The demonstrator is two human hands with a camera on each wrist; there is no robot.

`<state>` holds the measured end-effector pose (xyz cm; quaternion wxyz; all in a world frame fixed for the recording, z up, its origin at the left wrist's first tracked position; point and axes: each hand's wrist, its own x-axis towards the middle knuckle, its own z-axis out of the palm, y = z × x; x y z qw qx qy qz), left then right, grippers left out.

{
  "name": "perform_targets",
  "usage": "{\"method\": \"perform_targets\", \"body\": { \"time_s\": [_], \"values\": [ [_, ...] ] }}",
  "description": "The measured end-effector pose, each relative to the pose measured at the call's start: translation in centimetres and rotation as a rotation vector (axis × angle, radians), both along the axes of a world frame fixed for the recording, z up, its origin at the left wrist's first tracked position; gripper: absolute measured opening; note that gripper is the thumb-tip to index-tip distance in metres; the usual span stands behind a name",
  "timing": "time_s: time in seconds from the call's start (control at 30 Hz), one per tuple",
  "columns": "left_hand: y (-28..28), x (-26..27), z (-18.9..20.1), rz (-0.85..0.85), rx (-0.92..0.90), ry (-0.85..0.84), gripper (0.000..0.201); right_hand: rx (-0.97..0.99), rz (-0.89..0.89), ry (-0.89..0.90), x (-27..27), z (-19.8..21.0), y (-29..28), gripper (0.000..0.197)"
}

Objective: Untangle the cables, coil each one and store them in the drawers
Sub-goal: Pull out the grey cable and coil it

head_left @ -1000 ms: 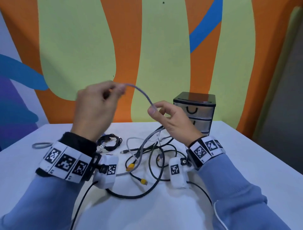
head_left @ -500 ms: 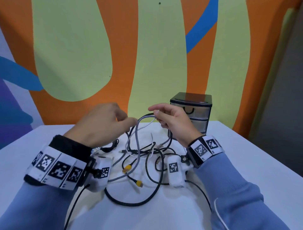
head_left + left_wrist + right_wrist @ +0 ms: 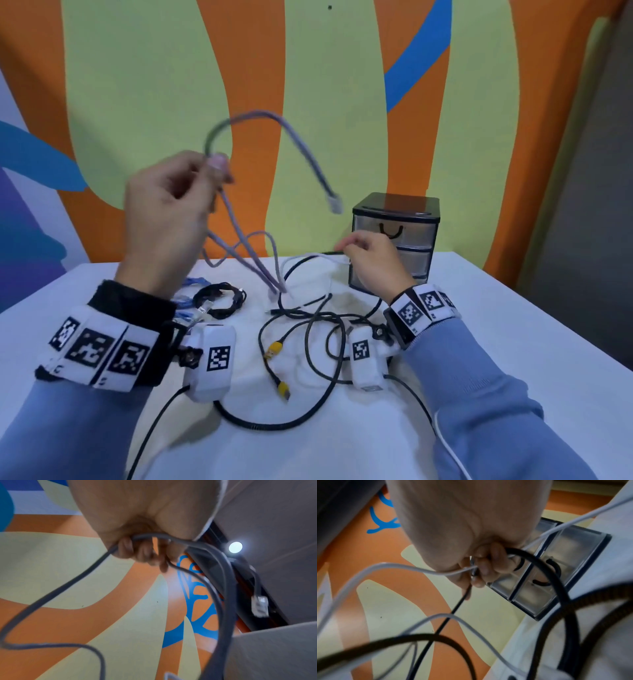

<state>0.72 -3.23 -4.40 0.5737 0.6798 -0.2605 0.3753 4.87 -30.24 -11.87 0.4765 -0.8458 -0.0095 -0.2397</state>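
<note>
From the head view, my left hand [image 3: 164, 219] grips the limp grey network cable [image 3: 301, 144] above the white bench [image 3: 513, 335], its clear plug [image 3: 335, 204] dangling. My left wrist view shows fingers [image 3: 142, 553] curled around several loops; it feels light and best held mid-length. My right wrist view shows my right hand [image 3: 471, 534] pinching a thin white cable [image 3: 376, 568] and a black cable [image 3: 556, 582] before the small clear-fronted drawer unit [image 3: 573, 545]; blur hides where the tangle crosses.

Grey cable [image 3: 301, 144], yellow-tipped black cable [image 3: 274, 349], orange-and-green wall [image 3: 308, 85], white table [image 3: 513, 325]
</note>
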Motion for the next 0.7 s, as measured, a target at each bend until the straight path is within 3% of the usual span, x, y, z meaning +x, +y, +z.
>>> {"method": "perform_targets", "body": {
  "time_s": [0.1,0.17,0.23,0.33,0.4,0.5,0.57,0.63,0.7],
  "values": [
    [1.2,0.6,0.1,0.138,-0.044,-0.025,0.039,-0.129,0.017,0.014,-0.3,0.2,0.0,0.02],
    [1.1,0.7,-0.1,0.186,0.023,-0.029,0.039,-0.164,0.038,-0.119,-1.1,1.2,0.6,0.022],
    [0.6,0.6,-0.3,0.21,0.105,-0.039,0.04,-0.005,0.123,-0.258,-2.6,2.8,1.6,0.027],
    [-0.4,0.4,-0.8,0.268,0.231,-0.073,0.038,0.412,0.454,-0.221,-5.0,5.4,3.0,0.057],
    [-1.0,-0.1,-1.1,0.303,0.369,-0.115,0.033,0.448,0.583,-0.225,-6.2,6.1,3.7,0.066],
    [-1.8,-0.8,-1.4,0.319,0.58,-0.217,0.03,0.268,0.622,-0.26,-6.8,5.8,4.6,0.041],
    [-2.2,-1.0,-1.6,0.314,0.637,-0.265,0.031,0.246,0.612,-0.211,-6.6,5.5,4.6,0.029],
    [-2.3,-0.9,-1.5,0.323,0.591,-0.279,0.032,0.298,0.586,-0.15,-6.4,5.5,4.3,0.03],
    [-1.7,-0.7,-1.0,0.35,0.411,-0.292,0.034,0.385,0.541,-0.122,-6.1,5.6,3.7,0.03]
  ]
}}
